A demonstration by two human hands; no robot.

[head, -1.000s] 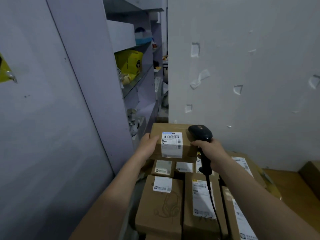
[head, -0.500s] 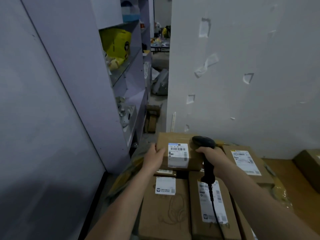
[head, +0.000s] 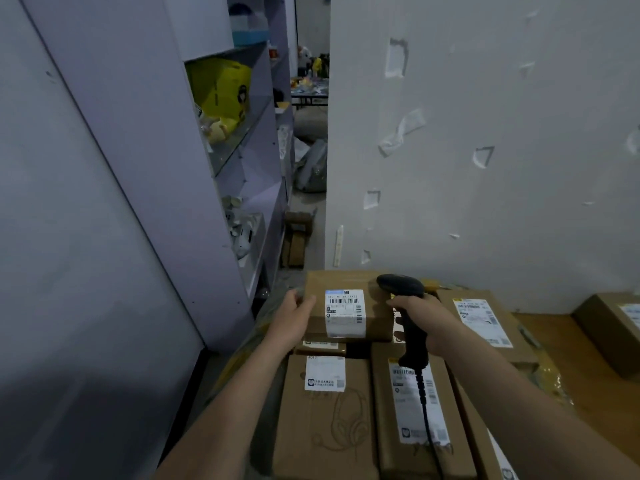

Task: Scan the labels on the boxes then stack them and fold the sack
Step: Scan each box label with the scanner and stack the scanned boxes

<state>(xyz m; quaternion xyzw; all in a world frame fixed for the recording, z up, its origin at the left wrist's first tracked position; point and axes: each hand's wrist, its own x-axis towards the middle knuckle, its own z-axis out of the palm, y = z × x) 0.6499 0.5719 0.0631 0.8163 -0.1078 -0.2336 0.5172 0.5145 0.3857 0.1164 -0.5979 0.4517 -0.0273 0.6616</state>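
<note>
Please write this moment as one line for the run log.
stage: scanning | left hand: holds top box at its left edge | right hand: grips scanner over the box | label: faces up

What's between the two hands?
A white barcode label on the brown cardboard box, seen in the head view. The left hand holds the box; the right hand grips a black scanner.
</note>
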